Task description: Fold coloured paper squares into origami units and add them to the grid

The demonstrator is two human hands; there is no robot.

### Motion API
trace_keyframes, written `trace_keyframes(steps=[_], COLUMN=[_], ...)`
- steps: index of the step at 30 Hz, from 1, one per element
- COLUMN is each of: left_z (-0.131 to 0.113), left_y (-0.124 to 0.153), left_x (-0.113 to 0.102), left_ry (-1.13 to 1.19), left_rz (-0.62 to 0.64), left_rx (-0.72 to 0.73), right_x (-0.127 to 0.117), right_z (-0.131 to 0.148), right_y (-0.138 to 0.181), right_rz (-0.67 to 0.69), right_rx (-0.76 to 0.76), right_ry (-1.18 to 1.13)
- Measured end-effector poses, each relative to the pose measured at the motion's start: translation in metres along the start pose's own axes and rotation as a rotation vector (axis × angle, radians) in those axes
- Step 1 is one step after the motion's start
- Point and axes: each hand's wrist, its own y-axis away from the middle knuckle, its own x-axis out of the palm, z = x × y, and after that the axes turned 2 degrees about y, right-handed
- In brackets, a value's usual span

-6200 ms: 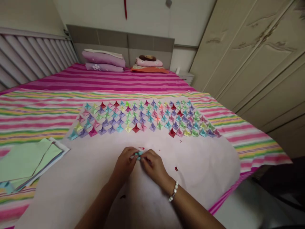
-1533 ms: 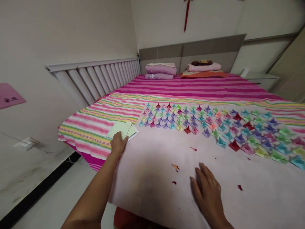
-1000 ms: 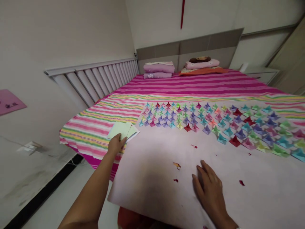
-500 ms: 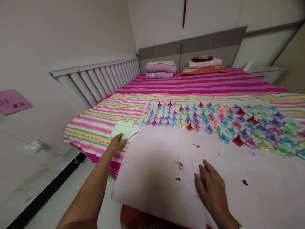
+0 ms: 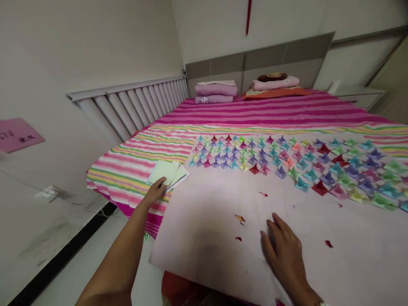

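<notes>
"Striped bedding (image 5: 127,165) is spread beneath a large pale sheet (image 5: 204,204), and small folded papers (image 5: 284,155) are lined up in rows along its far part. Where is the green paper stack (image 5: 164,171) kept?"

"It is laid at the sheet's left edge, mostly on the bedding."

"And the left hand (image 5: 155,192)?"

"It is set against the near edge of the stack; whether the paper is pinched between thumb and finger cannot be told."

"How is the right hand (image 5: 285,250) held?"

"Loosely spread, it is rested on the pale sheet, with dark red scraps (image 5: 329,244) scattered nearby."
</notes>
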Motion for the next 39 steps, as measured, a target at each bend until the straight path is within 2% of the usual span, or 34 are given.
trace_keyframes(steps=[10,28,39], left_z=[-0.005,-0.015,-0.010], left_y=[0.003,0.002,-0.001], left_x=[0.001,0.009,0.008], left_ry=[-0.001,-0.016,-0.048], left_rz=[-0.017,-0.124,-0.079], left_rx=[-0.031,-0.067,-0.065], right_x=[-0.002,-0.002,-0.001], right_z=[0.002,0.001,0.001], right_y=[0.000,0.000,0.000], right_rz=[0.006,0.011,0.014], right_rx=[0.011,0.013,0.024], right_ry=[0.004,-0.025,-0.002])
